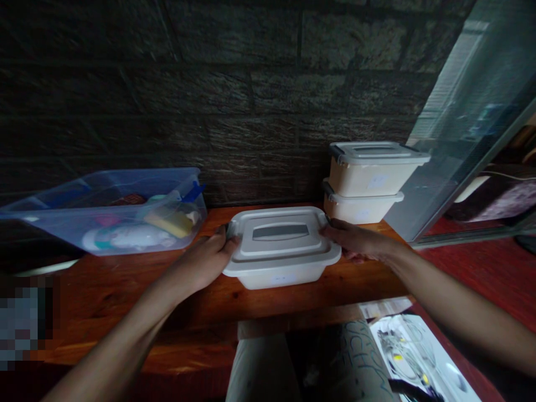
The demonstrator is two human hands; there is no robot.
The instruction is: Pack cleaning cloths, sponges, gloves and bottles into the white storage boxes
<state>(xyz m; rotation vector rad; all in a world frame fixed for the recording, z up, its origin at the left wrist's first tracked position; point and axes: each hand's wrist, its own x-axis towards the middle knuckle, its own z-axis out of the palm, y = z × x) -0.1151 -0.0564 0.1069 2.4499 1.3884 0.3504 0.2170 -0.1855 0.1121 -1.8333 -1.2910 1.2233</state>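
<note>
A white lidded storage box (280,273) stands on the wooden table in front of me, its lid on, with a grey strip in the lid's middle. My left hand (215,254) grips its left end, thumb on the lid's rim. At the opposite end my right hand (349,239) is closed around the edge, with fingers curled below the rim. Whether the side latches are fastened cannot be made out under my hands. A small label shows on the box's front.
Two similar boxes, an upper box (372,173) on a lower box (360,209), stand at the back right. A clear bluish bin (125,218) with assorted items is at left. A brick wall (251,100) rises behind the table (138,296). Cables lie in a white tray (450,357) below right.
</note>
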